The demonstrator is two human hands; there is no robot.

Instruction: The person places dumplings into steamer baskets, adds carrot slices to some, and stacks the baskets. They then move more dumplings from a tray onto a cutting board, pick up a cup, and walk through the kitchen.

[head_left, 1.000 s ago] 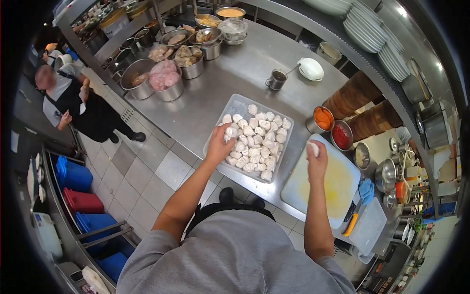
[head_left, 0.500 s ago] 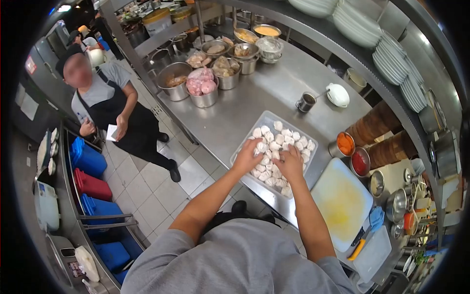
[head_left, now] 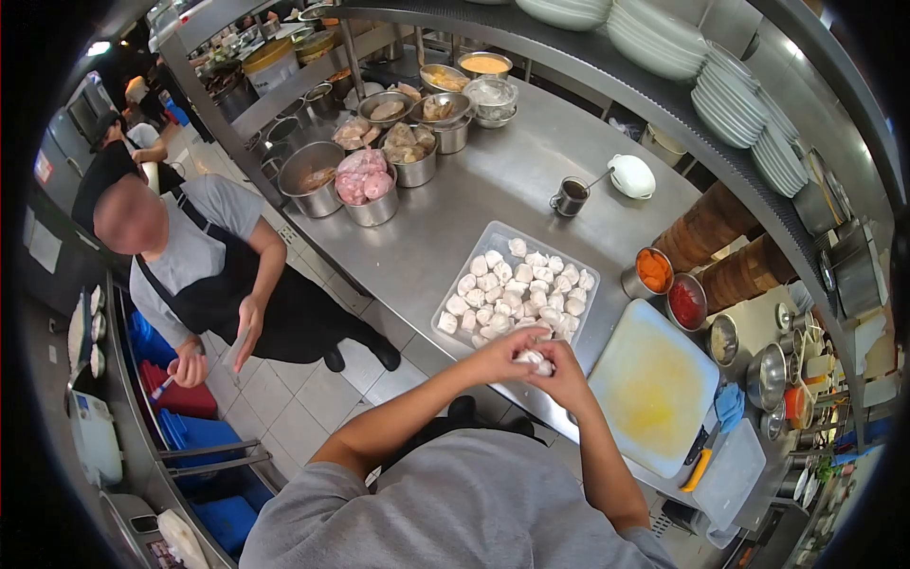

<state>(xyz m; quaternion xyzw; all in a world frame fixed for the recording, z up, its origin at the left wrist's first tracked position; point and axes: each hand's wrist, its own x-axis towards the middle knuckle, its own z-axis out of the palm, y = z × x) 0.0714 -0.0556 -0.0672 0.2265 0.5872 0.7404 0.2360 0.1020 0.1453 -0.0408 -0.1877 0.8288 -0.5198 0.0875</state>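
Note:
A clear plastic tray (head_left: 453, 302) of white pleated dumplings (head_left: 517, 290) sits at the near edge of the steel table. Just over its front side, my left hand (head_left: 504, 355) and my right hand (head_left: 569, 379) meet with curled fingers. Between them they hold a few dumplings (head_left: 536, 361); the fingers partly cover these, so the exact number is hidden. The tray's near edge is partly behind my hands.
Right of the tray lies a stained cutting board (head_left: 654, 389), with a yellow-handled knife (head_left: 698, 468) beside it. Metal pots of meat (head_left: 364, 180) stand at the back left. On the left, a person in a black apron (head_left: 213, 275) stands close to the table.
Both hands have come back from the middle of the tray toward my body and together, now with dumplings in them. The person in the apron has come closer.

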